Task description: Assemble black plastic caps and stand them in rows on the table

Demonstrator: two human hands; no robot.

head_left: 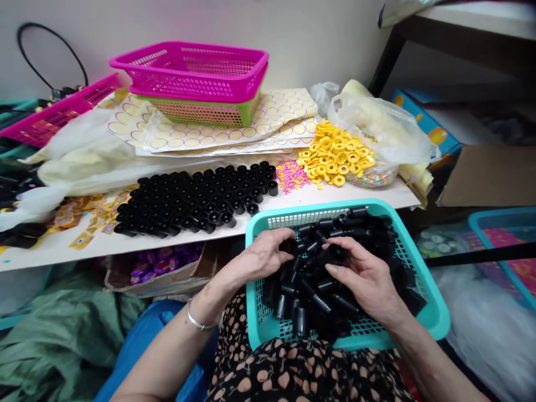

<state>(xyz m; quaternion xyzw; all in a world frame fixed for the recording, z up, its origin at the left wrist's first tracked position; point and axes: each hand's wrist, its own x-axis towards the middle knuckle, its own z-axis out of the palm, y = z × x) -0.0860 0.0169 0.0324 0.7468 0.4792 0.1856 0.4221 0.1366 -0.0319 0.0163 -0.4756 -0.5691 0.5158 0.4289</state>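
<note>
My left hand (263,257) and right hand (368,282) bury their fingertips among black tubes (310,290), so I cannot tell what they grip. A blue basket (502,215) runs off the right edge.

Bare table (355,194) open beyond basket rim (293,214) — black tube rows (196,201) block leftward; yellow rings (335,153) behind.

Lower centre, a teal basket (435,321) full of black tubes (318,301). Mid-left, black cups (192,201). Upper centre, a hot-pink basket (188,61) over a lime-green basket (209,114). Right of centre, yellow rings (333,153) and pink beads (291,176). At the bottom, a black dress (293,374) with a peach fruit print.
</note>
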